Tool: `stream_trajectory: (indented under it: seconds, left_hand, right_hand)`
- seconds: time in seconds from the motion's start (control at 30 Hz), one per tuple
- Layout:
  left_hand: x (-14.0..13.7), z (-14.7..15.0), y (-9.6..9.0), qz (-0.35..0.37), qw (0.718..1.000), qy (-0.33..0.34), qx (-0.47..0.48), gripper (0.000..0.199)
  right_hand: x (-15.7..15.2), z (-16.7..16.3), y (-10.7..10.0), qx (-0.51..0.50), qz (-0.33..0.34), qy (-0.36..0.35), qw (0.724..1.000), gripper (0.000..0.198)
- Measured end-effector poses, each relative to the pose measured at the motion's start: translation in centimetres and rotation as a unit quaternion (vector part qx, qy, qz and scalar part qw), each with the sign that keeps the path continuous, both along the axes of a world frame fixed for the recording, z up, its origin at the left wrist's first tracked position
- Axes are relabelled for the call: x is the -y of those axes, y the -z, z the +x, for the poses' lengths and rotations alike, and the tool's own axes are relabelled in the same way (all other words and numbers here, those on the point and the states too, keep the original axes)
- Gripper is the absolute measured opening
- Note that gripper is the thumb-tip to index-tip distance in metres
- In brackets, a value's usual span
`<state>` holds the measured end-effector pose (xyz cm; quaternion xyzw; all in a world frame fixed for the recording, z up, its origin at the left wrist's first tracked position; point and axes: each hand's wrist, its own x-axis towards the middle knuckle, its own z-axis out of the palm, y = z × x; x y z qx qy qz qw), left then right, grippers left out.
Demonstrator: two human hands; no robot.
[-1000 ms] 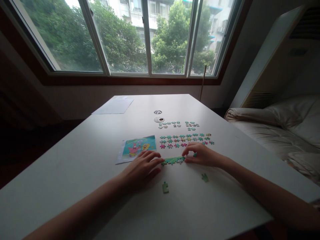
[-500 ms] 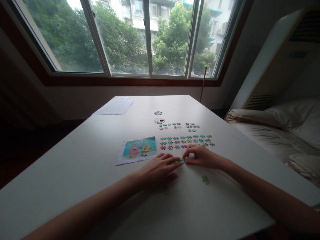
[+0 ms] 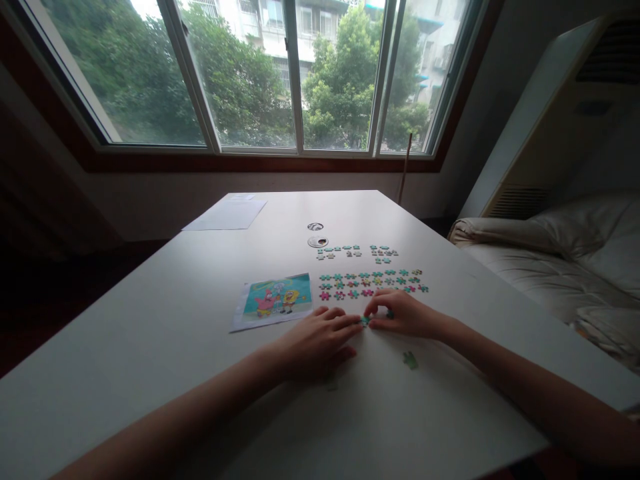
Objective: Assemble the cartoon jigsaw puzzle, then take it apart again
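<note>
A small teal puzzle piece lies on the white table between my two hands. My right hand has its thumb and index finger closed on this piece in a pinch. Another greenish piece shows partly under its curled fingers. My left hand rests palm down with fingers stretched out, the index fingertip touching the left side of the teal piece. Nearer to me, a green puzzle piece lies alone. Beyond my hands, several loose puzzle pieces are laid out in rows. Left of them is a cartoon picture sheet.
The white table reaches toward the window. White paper sheets lie at its far left. Two round inserts sit in the tabletop behind the pieces. A pale leather sofa stands along the right side.
The whole view has shifted very slightly. Both hands keep the same pose around the teal puzzle piece.
</note>
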<state>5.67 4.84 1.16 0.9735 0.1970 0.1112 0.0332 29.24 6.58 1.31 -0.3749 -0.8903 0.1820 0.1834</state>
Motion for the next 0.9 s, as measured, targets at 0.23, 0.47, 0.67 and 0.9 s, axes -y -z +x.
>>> stream_trajectory:
  seconds: [0.23,0.47,0.67,0.9]
  left_hand:
    - [0.1,0.1,0.1,0.010,1.000,-0.007,-0.009,0.037]
    - [0.2,0.2,0.1,-0.003,1.000,-0.015,-0.023,0.039]
    - [0.1,-0.1,-0.1,-0.018,0.999,-0.003,-0.031,0.040]
    - [0.0,-2.6,-0.9,-0.007,0.999,-0.035,-0.010,0.033]
  right_hand:
    - [0.1,-0.1,-0.1,0.005,0.007,0.000,1.000,0.012]
    - [0.0,-0.1,0.0,0.009,-0.001,0.005,1.000,0.012]
    - [0.0,-0.1,0.0,0.005,0.000,-0.002,1.000,0.012]
    - [0.0,-0.1,0.1,0.009,-0.005,0.000,1.000,0.013]
